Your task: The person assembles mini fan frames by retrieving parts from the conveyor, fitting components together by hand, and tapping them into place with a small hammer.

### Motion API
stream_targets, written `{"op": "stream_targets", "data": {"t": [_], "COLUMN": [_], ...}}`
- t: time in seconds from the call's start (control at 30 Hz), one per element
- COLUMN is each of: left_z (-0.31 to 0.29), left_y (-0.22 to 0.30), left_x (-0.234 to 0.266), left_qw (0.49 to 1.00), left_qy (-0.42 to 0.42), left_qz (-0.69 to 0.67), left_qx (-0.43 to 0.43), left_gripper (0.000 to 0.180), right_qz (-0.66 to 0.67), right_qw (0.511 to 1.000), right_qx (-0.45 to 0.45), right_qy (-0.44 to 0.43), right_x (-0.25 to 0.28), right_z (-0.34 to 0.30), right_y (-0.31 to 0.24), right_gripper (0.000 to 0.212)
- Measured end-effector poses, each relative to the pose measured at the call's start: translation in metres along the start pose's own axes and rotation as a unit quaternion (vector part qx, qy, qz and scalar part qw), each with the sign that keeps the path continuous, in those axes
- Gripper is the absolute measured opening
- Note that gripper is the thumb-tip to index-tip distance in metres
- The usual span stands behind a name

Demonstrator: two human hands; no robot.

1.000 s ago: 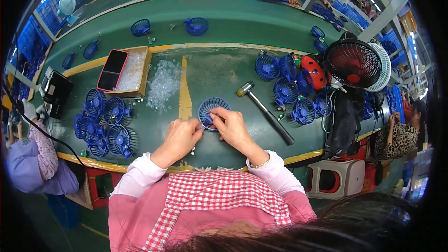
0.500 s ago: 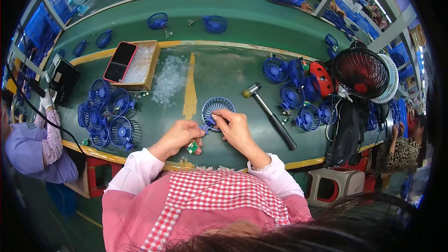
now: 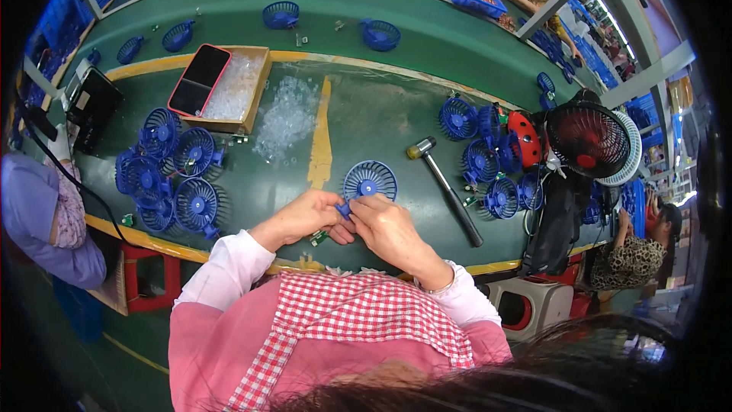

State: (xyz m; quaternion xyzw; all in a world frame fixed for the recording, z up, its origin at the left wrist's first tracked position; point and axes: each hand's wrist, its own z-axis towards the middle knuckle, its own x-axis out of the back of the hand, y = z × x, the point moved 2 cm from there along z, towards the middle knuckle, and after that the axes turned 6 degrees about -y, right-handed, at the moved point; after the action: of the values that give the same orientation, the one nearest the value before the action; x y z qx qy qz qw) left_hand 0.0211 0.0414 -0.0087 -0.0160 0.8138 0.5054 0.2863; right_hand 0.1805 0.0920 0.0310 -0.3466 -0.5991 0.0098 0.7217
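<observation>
A round blue plastic fan housing (image 3: 370,174) with slatted sides rests on the green worktop in front of me, its short neck toward me. My left hand (image 3: 311,219) is closed, its thumb and fingertips pinching the neck end. Against it, my right hand (image 3: 387,230) is closed too, its fingers bunched at the same neck and the near rim. A small green circuit board (image 3: 319,237) hangs below the fingers of my left hand. The fingers hide most of the neck, and whatever small part may be between them does not show.
Right of my hands lies a hammer (image 3: 446,192). More blue housings (image 3: 196,204) are piled left and right. Small clear pieces (image 3: 286,122) lie beside a cardboard box (image 3: 255,91) and a red-edged phone (image 3: 200,80). A dark desk fan (image 3: 589,137) stands right; co-workers sit at both sides.
My right hand has come from inside the housing's rim down to its neck, closer to my left hand. The whole view has turned slightly.
</observation>
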Motion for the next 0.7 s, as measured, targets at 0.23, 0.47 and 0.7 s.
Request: {"op": "stream_targets", "data": {"t": [0.23,0.47,0.7], "left_z": [0.001,-0.004,-0.003], "left_y": [0.0,-0.007,-0.015], "left_x": [-0.002,-0.017,-0.025], "left_qw": [0.998,0.959,0.976], "left_qy": [0.065,0.221,0.156], "left_qz": [0.016,0.023,0.009], "left_qx": [-0.015,-0.177,-0.151], "left_gripper": [0.026,0.024,0.027], "right_qz": [0.107,0.498,0.559], "right_qw": [0.992,0.845,0.809], "right_qx": [0.046,-0.182,-0.17], "right_qy": [0.047,0.068,0.068], "right_x": [0.006,0.01,-0.016], "right_z": [0.006,-0.012,-0.017], "right_y": [0.015,-0.002,0.0], "right_gripper": [0.018,0.024,0.023]}}
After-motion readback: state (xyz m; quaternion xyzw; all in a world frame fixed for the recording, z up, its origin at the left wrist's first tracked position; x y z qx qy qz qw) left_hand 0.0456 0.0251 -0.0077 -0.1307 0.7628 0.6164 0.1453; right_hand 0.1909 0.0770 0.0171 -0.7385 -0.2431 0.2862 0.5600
